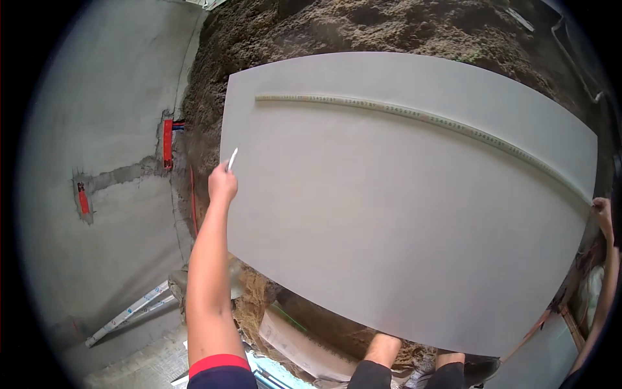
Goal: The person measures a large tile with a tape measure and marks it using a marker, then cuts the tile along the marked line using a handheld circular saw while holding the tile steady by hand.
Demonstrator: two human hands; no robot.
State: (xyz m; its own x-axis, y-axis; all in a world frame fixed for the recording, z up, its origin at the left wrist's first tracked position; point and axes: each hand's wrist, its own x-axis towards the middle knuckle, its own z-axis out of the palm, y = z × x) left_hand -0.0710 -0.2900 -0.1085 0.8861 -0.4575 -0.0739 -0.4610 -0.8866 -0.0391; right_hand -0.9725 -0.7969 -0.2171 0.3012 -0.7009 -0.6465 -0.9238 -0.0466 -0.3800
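A large pale grey board [395, 214] lies in front of me, above my legs. Across its far part stretches a tape measure [372, 105], its pale numbered blade reaching from near the far left corner to the right edge. My right hand [602, 212] is closed on the blade's right end at that edge; part of the hand is cut off by the picture's dark rim. Just past the board's left edge, my left hand [222, 184] is closed around a slim white pen-like stick [232, 158], its pointed tip upward. The left hand is apart from the tape.
Rough brown soil or sand [350, 29] surrounds the far side. At left rises a grey plastered wall [110, 117] with red junction boxes [168, 144]. White pipe-like lengths [129, 312] lean low at left. My knees [383, 349] show beneath the board's near edge.
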